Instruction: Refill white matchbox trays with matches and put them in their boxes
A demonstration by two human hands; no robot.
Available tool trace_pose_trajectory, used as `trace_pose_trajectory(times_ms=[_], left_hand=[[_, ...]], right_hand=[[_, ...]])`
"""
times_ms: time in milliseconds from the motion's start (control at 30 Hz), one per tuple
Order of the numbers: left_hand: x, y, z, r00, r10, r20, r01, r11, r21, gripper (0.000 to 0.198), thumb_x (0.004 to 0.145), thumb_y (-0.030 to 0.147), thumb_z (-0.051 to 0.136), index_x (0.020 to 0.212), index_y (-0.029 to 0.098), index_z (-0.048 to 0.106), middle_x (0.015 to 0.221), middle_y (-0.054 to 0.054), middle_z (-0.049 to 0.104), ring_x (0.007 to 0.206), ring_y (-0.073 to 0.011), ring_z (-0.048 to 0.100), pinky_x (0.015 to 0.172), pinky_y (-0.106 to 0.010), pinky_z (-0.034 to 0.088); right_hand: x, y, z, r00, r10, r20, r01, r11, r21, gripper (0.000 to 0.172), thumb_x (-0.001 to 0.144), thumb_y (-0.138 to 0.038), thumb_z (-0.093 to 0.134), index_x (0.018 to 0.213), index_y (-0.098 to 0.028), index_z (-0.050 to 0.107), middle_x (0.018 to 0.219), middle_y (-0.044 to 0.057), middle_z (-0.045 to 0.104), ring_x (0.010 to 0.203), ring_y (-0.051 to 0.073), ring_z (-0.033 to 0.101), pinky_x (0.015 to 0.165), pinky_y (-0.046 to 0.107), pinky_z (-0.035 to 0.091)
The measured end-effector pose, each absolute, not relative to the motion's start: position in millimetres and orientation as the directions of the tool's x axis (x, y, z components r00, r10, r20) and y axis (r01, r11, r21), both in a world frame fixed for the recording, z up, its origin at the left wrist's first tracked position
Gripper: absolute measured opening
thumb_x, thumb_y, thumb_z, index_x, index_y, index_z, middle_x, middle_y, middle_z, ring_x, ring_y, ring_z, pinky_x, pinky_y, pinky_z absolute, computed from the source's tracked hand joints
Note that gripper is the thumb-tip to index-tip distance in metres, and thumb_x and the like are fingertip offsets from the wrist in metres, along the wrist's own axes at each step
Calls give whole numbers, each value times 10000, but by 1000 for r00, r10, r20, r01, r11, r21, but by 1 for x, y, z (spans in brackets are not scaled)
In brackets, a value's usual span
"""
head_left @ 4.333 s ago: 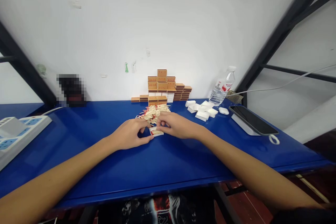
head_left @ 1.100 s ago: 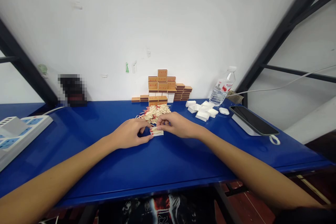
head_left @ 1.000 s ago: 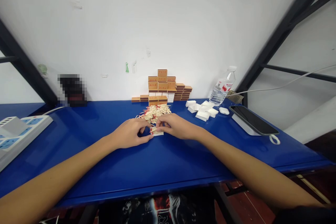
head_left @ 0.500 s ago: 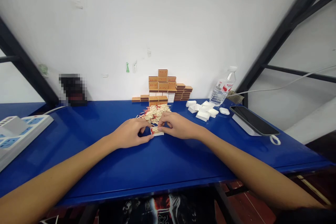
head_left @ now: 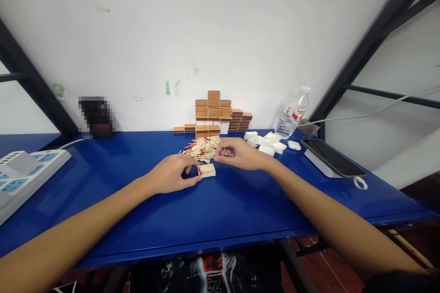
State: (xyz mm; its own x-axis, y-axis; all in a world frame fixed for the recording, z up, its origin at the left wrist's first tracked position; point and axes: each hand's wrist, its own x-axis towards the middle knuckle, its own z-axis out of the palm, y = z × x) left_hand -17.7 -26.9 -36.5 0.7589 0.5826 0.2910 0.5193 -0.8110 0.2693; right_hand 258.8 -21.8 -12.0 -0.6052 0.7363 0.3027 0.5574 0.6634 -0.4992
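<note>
A white matchbox tray (head_left: 206,172) filled with red-tipped matches lies on the blue table. My left hand (head_left: 176,174) grips its left end between thumb and fingers. Right behind the tray is a loose heap of matches (head_left: 202,149), pale sticks with red heads. My right hand (head_left: 237,154) hovers by the heap's right side, up and to the right of the tray and apart from it. Its fingers are curled in with the thumb close to them; a small pale bit shows between them, too small to name.
Brown matchboxes (head_left: 213,113) are stacked against the wall. Several white trays (head_left: 266,142) lie to the right, near a water bottle (head_left: 292,114), a white earbud case (head_left: 294,145) and a phone (head_left: 328,157). A power strip (head_left: 41,174) sits at far left.
My right hand has moved off the tray, up and to the right, towards the heap's right side, leaving the matches in the tray in view. My left hand keeps its grip.
</note>
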Motion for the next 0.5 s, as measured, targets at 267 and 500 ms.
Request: trace_pose_trajectory(times_ms=[267,500], left_hand=[[-18,-26,-37,769,577,277,521,-815,252,315,950,475,603,1016,189,718,660,19,555,577,-135,511,574,-280,359],[-18,-28,-35,766,581,275,518,-811,272,299,945,469,614,1013,192,704,657,20,538,576,-141,498,568,-279,350]], right_hand=[[233,-35,-25,-691,692,211,562,697,-445,54,931,-173,656,904,-172,702,916,56,636,813,174,556,746,293,415],[233,-34,-26,-655,718,236,566,673,-476,114,995,-234,603,900,-174,621,903,45,606,821,173,538,725,284,396]])
